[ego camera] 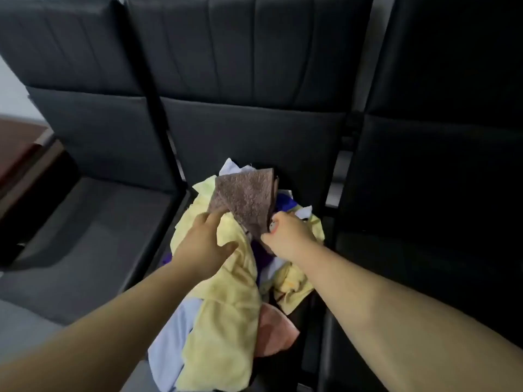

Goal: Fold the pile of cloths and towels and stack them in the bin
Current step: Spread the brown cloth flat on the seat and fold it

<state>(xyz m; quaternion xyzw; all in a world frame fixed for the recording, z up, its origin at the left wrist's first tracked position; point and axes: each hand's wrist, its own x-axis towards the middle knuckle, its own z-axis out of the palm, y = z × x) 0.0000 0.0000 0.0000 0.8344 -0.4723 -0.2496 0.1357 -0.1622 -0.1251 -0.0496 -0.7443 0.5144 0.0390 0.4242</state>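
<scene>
- The brown cloth point(243, 199) looks light and limp. It should sag wherever it is unsupported, so it is best taken at two neighbouring corners and drawn flat before folding.
- Its nap looks rough enough to give a sure pinch, and nothing about it seems fragile.
- It is a small, speckled brown terry piece, held up at the centre of the frame with its far edge raised.
- It hangs just above the pile point(226, 306), a loose heap of yellow, pale blue, pink and purple pieces on a dark seat point(254, 131) at the lower centre.
- The right hand point(285, 230) is curled tight and pinches the cloth's lower right edge.
- The left hand point(203, 241) is partly spread, its fingers reaching the cloth's lower left corner. A fold of yellow towel point(229, 230) bunches between thumb and fingers, and whether the hand truly grips anything cannot be told.
- A dark open container point(85, 227) at the left of the frame is probably the bin.
</scene>
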